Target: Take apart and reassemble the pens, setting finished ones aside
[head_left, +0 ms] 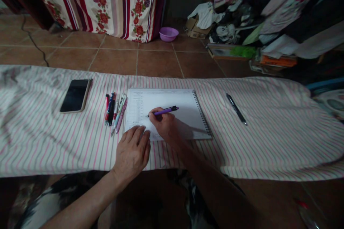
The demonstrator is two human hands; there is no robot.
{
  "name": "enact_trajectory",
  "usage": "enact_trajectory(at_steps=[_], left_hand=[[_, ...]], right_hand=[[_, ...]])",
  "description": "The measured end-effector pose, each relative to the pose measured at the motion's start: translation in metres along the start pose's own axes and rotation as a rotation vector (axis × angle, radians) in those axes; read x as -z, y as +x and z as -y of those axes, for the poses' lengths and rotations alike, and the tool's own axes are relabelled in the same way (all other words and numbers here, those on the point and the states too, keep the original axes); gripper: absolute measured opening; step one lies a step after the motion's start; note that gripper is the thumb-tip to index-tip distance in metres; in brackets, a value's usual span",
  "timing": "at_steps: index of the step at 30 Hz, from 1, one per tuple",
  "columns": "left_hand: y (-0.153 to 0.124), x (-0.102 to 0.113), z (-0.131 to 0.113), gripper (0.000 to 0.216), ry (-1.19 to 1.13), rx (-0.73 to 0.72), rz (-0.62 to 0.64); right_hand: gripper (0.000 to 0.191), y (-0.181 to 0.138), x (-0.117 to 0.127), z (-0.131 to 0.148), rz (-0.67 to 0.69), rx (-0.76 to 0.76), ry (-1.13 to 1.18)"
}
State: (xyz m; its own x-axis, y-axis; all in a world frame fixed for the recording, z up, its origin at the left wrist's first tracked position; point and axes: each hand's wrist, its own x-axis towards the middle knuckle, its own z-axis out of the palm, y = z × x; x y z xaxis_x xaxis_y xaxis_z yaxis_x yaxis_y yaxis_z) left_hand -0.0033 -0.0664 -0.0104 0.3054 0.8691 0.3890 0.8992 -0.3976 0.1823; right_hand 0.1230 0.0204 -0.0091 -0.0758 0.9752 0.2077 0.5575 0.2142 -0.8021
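My right hand [164, 124] grips a purple pen [164, 111] with a black end, its tip at the page near the printed column. Under it lies a spiral notebook [172, 96], its wire binding along the right side and small print down the left of the page. My left hand [134, 145] rests flat across the notebook's lower left corner, fingers stretched out and holding nothing. Left of the notebook, several pens [115, 112] lie side by side. A black pen [236, 109] lies apart on the right.
A striped cloth [268, 132] covers the low surface. A phone [75, 96] lies at the left. Beyond are a tiled floor [118, 57], a floral curtain [115, 3], a purple basin [168, 34] and piled clothes [285, 14].
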Motion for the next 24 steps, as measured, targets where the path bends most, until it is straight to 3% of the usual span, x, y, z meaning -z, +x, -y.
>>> enact_trajectory(at_steps=[9, 24], left_hand=[[0.002, -0.0009, -0.0004, 0.029, -0.015, 0.006, -0.004], [0.0011, 0.0003, -0.0005, 0.029, -0.013, 0.008, -0.003]], right_hand=[[0.017, 0.0017, 0.0049, -0.0009, -0.01, -0.093, 0.09], [0.015, -0.0001, 0.0028, 0.0001, -0.04, -0.032, 0.009]])
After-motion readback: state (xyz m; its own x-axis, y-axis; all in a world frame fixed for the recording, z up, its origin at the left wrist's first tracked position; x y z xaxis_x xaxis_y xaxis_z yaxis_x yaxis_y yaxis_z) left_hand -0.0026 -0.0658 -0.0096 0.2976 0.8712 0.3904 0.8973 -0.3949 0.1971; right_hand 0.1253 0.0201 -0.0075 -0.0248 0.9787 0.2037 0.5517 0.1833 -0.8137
